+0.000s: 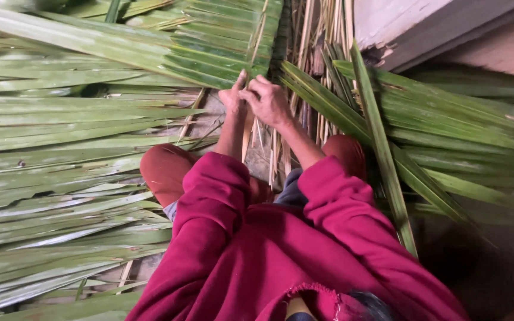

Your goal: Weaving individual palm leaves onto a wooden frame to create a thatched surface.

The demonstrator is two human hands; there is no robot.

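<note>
Both of my hands meet near the top middle of the head view, at the edge of a woven panel of green palm leaves. My left hand pinches a leaf strip there, thumb raised. Close beside it, my right hand grips the same spot, fingers curled over the leaf strip. A pale leaf stalk runs down between my forearms. My sleeves are dark pink and my knees in red-brown trousers show below.
Long green palm leaves lie spread across the left. More fronds fan out on the right, one long leaf slanting down. Dry yellowish stalks stand at top centre. A pale wall corner is at top right.
</note>
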